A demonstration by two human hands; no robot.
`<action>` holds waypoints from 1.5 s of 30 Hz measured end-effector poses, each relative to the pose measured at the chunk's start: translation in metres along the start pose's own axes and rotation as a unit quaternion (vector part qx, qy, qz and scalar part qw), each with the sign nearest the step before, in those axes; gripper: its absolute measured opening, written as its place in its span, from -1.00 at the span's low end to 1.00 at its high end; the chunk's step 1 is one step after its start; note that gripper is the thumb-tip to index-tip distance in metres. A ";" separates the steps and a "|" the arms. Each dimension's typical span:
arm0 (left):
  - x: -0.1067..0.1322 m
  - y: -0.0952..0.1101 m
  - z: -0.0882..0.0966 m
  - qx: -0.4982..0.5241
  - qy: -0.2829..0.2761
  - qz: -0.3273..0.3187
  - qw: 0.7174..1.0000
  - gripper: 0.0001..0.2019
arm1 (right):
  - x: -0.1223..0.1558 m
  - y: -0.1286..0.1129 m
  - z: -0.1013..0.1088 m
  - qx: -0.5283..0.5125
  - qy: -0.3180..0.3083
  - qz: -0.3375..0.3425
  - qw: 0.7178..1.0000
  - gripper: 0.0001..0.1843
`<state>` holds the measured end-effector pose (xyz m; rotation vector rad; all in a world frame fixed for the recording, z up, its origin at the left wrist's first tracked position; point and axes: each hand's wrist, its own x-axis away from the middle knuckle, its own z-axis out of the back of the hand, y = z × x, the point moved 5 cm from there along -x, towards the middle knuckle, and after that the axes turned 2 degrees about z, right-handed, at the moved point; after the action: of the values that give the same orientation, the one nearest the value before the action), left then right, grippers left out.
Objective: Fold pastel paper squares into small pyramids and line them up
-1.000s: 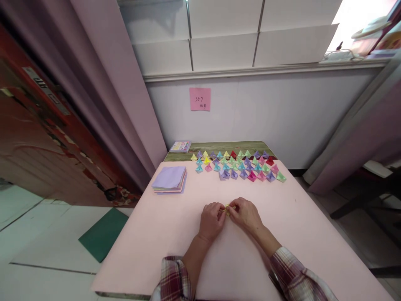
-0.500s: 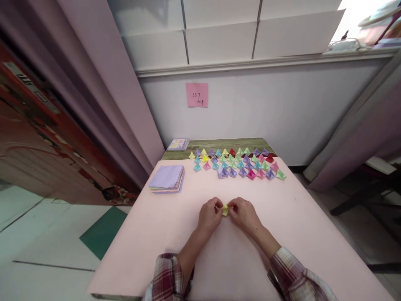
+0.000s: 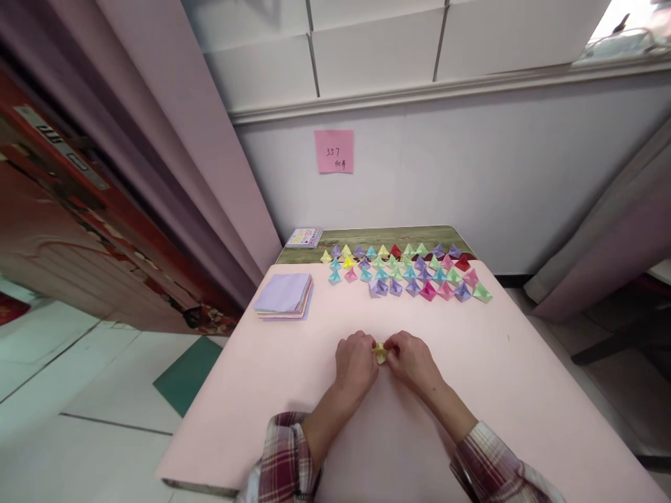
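Note:
My left hand point(image 3: 355, 363) and my right hand point(image 3: 414, 360) meet over the middle of the pink table point(image 3: 524, 391), fingers pinched on a small yellow folded paper piece point(image 3: 380, 352) between them. Both wrists come out of plaid sleeves. Beyond the hands, several small folded paper shapes point(image 3: 406, 271) in purple, green, pink, yellow, blue and red lie in rows near the far edge. A stack of pastel paper squares point(image 3: 284, 295), purple on top, lies at the far left of the table.
A small colourful packet point(image 3: 303, 237) rests on a wood-patterned surface point(image 3: 409, 236) behind the table. A pink note point(image 3: 334, 151) is stuck on the white wall. A curtain point(image 3: 172, 140) hangs at left; a green sheet point(image 3: 186, 374) lies on the floor.
Both hands stay pinched on the yellow piece with slight finger shifts. The camera view has moved a little, tilting down and to the right.

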<state>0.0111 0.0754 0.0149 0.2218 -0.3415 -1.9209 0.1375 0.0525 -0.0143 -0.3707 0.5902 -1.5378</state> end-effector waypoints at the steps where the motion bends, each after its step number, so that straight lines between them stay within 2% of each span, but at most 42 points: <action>1: -0.002 0.001 0.000 -0.006 -0.008 0.005 1.000 -0.81 | 0.000 -0.001 0.000 0.002 -0.002 0.000 1.000 -0.77; 5: -0.008 0.003 -0.001 -0.012 -0.029 0.017 0.999 -0.81 | -0.001 -0.005 0.003 0.020 -0.006 -0.005 1.000 -0.79; 15: -0.010 0.007 -0.004 0.006 -0.021 0.006 1.000 -0.78 | -0.005 -0.015 0.007 0.077 0.000 -0.032 0.996 -0.83; 23: -0.011 0.005 -0.002 -0.005 -0.036 -0.018 0.999 -0.82 | -0.008 -0.002 0.007 -0.016 -0.020 -0.035 0.999 -0.81; 29: -0.011 0.008 -0.007 -0.031 -0.027 -0.018 0.999 -0.81 | -0.007 -0.001 0.007 -0.037 -0.014 -0.036 0.999 -0.79; 36: -0.007 0.007 -0.008 -0.023 -0.017 -0.005 1.000 -0.78 | -0.004 0.002 0.007 -0.068 -0.038 -0.056 0.995 -0.76; 40: -0.006 0.008 -0.009 -0.037 -0.038 0.004 0.999 -0.76 | 0.000 -0.002 0.010 -0.014 -0.054 -0.059 0.997 -0.76; 45: -0.006 0.005 -0.012 -0.026 -0.065 0.035 0.997 -0.75 | 0.002 -0.020 0.014 0.094 -0.069 -0.060 0.991 -0.73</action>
<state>0.0217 0.0775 0.0059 0.0507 -0.3810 -1.8764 0.1289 0.0479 0.0077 -0.3696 0.3158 -1.6522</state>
